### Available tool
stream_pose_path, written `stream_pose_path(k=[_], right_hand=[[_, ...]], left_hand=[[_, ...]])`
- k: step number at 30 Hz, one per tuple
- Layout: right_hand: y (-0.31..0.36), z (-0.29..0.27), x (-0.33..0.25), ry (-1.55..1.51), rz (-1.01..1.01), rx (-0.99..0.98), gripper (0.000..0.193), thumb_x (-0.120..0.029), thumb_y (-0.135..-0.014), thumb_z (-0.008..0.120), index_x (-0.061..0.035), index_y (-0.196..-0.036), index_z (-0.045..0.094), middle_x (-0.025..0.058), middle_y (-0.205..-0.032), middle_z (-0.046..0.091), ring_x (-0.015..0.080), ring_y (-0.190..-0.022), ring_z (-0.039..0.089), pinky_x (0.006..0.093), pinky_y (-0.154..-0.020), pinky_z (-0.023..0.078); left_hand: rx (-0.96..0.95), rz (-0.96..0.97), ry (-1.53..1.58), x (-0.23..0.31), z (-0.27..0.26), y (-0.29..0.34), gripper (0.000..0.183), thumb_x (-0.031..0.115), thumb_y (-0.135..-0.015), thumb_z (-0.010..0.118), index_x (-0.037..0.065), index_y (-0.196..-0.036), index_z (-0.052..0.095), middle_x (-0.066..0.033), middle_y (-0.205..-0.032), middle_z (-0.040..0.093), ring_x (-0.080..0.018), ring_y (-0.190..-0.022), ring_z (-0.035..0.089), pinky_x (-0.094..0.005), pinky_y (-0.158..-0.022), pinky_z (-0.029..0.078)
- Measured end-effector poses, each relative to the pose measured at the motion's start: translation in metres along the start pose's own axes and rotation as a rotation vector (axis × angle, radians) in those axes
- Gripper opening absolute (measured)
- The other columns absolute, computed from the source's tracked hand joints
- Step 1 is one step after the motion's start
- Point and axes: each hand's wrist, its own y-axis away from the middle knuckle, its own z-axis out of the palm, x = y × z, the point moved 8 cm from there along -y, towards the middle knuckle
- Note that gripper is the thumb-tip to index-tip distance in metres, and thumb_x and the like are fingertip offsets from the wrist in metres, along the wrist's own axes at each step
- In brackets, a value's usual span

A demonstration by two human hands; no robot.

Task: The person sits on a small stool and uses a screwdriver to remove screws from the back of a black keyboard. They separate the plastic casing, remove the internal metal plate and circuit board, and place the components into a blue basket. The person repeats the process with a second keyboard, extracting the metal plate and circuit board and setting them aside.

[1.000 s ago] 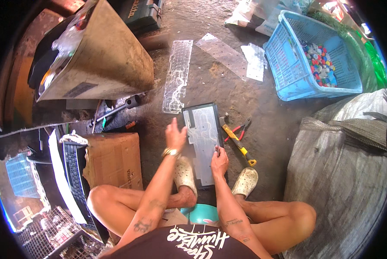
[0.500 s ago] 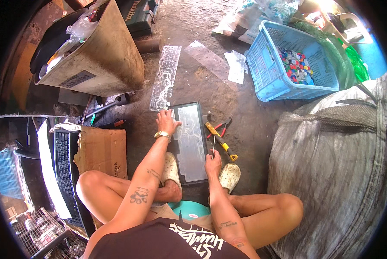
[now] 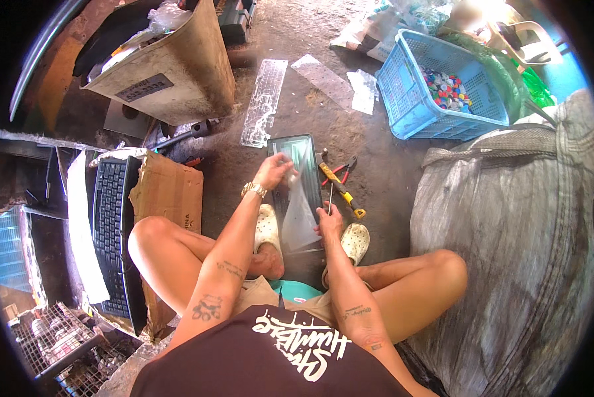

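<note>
My left hand [image 3: 275, 172] pinches a translucent plastic sheet [image 3: 299, 221], which is bent up and smeared by motion. Beneath it lies a dark, flat keyboard casing [image 3: 301, 143] on the floor between my feet. My right hand [image 3: 330, 221] is closed round a screwdriver [image 3: 331, 196]; its thin metal shaft points away from me and its handle is hidden in the palm. The right fingers are beside the sheet's edge; whether they touch it I cannot tell. Just beyond that hand are a yellow-and-black handled tool [image 3: 343, 188] and red-handled pliers [image 3: 347, 171].
Clear keyboard sheets [image 3: 264, 102] and a long plate [image 3: 321, 81] lie farther off. A blue crate [image 3: 413, 122] holds bottle caps, beside a large grey sack [image 3: 502, 245]. Leftward stand a dirty bin [image 3: 184, 79], a cardboard box [image 3: 168, 192] and a black keyboard [image 3: 110, 231].
My left hand has lifted the translucent sheet off the casing, where it lay flat, moving slightly right. My right hand keeps the screwdriver. The whole view has shifted a little.
</note>
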Motion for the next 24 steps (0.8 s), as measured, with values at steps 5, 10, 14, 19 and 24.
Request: stream_pose_path(k=[5, 10, 14, 19, 24], right_hand=[[0.019, -0.003, -0.017, -0.331, -0.011, -0.185, 0.083, -0.003, -0.087, 0.064, -0.0173, -0.162, 0.032, 0.0106, -0.122, 0.069, 0.0151, -0.060, 0.066, 0.0272, -0.041, 0.047], [0.061, -0.020, -0.114, -0.665, -0.132, -0.545, 0.029, -0.030, -0.094, 0.073, -0.0067, -0.112, 0.070, 0.0016, -0.077, 0.065, 0.0105, -0.057, 0.057, 0.0252, -0.045, 0.043], [0.120, -0.049, -0.220, -0.315, -0.301, -0.621, 0.022, -0.013, -0.085, 0.084, -0.0066, -0.097, 0.066, -0.0003, -0.062, 0.059, 0.0087, -0.043, 0.049, 0.0250, -0.039, 0.038], [0.160, -0.082, -0.298, -0.147, -0.335, -0.518, 0.019, -0.016, -0.090, 0.082, -0.0056, -0.095, 0.067, -0.0028, -0.058, 0.057, 0.0063, -0.040, 0.048, 0.0227, -0.036, 0.036], [0.159, -0.080, -0.316, -0.033, -0.385, -0.409, 0.022, -0.018, -0.089, 0.084, -0.0067, -0.088, 0.064, -0.0033, -0.056, 0.054, 0.0065, -0.041, 0.048, 0.0234, -0.038, 0.035]], left_hand=[[-0.337, 0.009, -0.031, 0.059, 0.073, 0.088, 0.024, 0.021, -0.100, 0.069, 0.006, -0.119, 0.067, -0.0026, -0.098, 0.076, -0.0135, -0.091, 0.070, -0.0305, -0.068, 0.058], [-0.309, 0.122, 0.369, 0.130, 0.050, 0.119, 0.016, 0.016, -0.101, 0.067, 0.005, -0.113, 0.068, -0.0049, -0.100, 0.073, -0.0132, -0.092, 0.068, -0.0339, -0.086, 0.055], [-0.002, 0.325, 0.653, 0.197, -0.032, 0.106, 0.019, 0.023, -0.103, 0.067, 0.005, -0.109, 0.067, -0.0065, -0.100, 0.075, -0.0172, -0.089, 0.072, -0.0323, -0.078, 0.058], [0.149, 0.046, 0.546, 0.195, -0.069, 0.134, 0.101, 0.075, -0.099, 0.046, 0.010, -0.167, 0.009, -0.0352, -0.153, 0.044, -0.0576, -0.135, 0.048, -0.0710, -0.102, 0.044], [0.473, 0.544, -0.475, 0.227, -0.036, 0.205, 0.068, 0.046, -0.092, 0.075, 0.005, -0.144, 0.055, -0.0193, -0.129, 0.068, -0.0333, -0.119, 0.066, -0.0415, -0.099, 0.054]])
